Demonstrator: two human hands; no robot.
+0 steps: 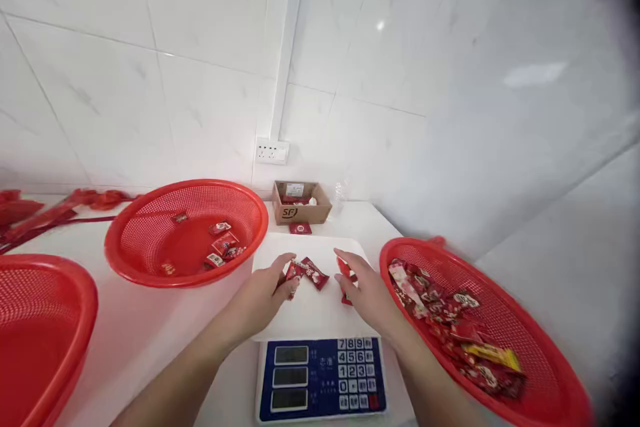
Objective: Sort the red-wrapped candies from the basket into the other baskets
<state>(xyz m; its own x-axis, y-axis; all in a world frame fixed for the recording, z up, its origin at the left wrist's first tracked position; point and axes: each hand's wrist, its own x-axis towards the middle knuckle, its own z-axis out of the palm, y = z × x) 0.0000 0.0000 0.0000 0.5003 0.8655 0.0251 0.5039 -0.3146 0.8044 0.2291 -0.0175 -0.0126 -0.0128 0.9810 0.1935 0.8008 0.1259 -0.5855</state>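
On the white pan (310, 327) of a digital scale (323, 380) lie several small red wrapped candies. My left hand (263, 297) reaches over the pan's left side, thumb and fingers closed on a red candy packet (293, 273). Another red packet (315, 273) lies on the pan between my hands. Over the right side, my right hand (365, 293) has its fingers curled round a red packet (343, 267). A further red and green piece (346, 297) shows just below its thumb.
A red basket (187, 283) with a few candies stands at the left, another red basket (85, 320) nearer. A fuller red basket (540, 347) of packets is at the right. Behind the scale are a cardboard box (303, 215) and a red packet (300, 229). Red bags (30, 212) lie far left.
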